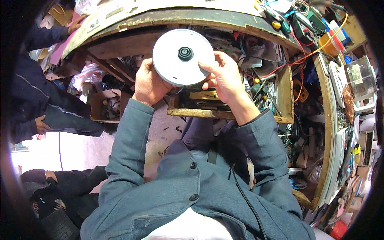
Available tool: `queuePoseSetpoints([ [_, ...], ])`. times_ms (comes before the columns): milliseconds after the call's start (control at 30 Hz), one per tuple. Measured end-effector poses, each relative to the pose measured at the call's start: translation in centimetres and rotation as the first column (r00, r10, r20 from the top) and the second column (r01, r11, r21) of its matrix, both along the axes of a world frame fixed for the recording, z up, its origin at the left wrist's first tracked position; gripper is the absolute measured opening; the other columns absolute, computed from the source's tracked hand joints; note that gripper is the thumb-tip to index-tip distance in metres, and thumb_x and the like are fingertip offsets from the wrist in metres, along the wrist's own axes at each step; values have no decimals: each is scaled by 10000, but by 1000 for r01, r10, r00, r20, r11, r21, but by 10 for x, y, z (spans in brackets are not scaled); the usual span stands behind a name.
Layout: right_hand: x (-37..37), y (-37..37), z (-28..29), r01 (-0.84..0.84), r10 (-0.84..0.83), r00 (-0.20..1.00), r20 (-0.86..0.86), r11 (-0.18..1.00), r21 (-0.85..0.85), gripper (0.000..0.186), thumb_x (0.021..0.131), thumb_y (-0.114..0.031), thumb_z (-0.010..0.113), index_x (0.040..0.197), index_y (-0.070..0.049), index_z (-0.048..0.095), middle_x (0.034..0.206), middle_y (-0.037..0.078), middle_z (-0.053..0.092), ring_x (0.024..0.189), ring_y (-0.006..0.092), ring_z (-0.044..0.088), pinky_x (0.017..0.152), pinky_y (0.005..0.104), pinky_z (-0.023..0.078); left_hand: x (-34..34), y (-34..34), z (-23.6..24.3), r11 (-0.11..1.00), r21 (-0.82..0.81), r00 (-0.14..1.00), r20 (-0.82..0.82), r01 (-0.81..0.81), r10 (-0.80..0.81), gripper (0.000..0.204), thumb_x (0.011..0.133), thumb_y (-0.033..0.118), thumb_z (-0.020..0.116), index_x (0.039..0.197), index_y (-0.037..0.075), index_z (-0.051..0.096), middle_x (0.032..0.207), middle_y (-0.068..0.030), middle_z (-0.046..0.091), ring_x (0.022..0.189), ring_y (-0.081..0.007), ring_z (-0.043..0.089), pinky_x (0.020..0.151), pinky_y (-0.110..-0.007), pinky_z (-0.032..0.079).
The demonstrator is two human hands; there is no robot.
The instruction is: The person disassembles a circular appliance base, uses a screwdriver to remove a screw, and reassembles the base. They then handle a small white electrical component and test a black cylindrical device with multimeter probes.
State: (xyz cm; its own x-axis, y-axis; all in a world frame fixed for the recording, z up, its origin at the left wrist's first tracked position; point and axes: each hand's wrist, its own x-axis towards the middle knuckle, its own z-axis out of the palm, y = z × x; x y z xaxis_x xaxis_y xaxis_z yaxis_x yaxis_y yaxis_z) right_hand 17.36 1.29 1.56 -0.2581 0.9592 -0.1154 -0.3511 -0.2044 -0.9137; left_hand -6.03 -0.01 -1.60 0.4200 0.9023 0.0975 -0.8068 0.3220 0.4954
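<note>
Up in front of me, over an open drawer, I hold a round white kettle base (pixel 168 48) with a black round connector in its middle. My left hand (pixel 150 85) grips its lower left rim, with most of the fingers hidden beneath it. At the right rim, my right hand (pixel 226 76) pinches the edge, thumb on the white face and the other fingers curled at the side and below. A dark cord shows just under the base, near my left hand. The base's underside is out of sight.
The wooden drawer (pixel 200 112) holds pliers, screwdrivers and other tools. Behind it runs the workbench (pixel 144 20). Red and orange cables (pixel 308 56) cross the right corner. A cardboard box (pixel 105 106) sits on the floor at left. One person stands at left; another is lower left.
</note>
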Motion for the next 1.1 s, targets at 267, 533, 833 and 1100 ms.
queuePoseSetpoints([
  [267, 2, 0, -6, 47, -49, 997, 66, 998, 35, 552, 886, -142, 818, 1288, 82, 514, 965, 137, 712, 646, 152, 683, 464, 270, 568, 10, -6, 12, 980, -77, 966, -202, -182, 164, 620, 1044, 436, 479, 1497, 12, 464, 1410, -179, 615, 1219, -330, 669, 909, -504, 615],
  [533, -2, -3, -4, 84, -105, 984, 145, 986, 146, 554, 898, -166, 816, 1283, 86, 507, 968, 151, 720, 647, 135, 677, 445, 242, 536, 28, -9, 34, 958, -87, 853, -482, -275, 200, 656, 946, 327, 772, 1470, 43, 499, 1329, -114, 668, 1192, -247, 685, 941, -457, 612],
  [833, 1, -6, -5, 77, -116, 975, 187, 976, 206, 556, 905, -171, 828, 1317, 36, 517, 1010, 111, 723, 691, 121, 679, 466, 239, 540, 31, -8, 33, 935, -128, 807, -551, -331, 211, 656, 900, 316, 828, 1435, 63, 545, 1276, -94, 692, 1128, -225, 703, 881, -441, 612],
  [1100, 1, -5, -2, 45, -91, 976, 196, 973, 224, 533, 905, -167, 808, 1277, 80, 518, 963, 150, 735, 647, 125, 676, 424, 233, 506, 30, -6, 36, 950, -126, 841, -508, -286, 186, 621, 924, 286, 807, 1435, 54, 540, 1265, -103, 705, 1101, -221, 725, 841, -437, 639],
])
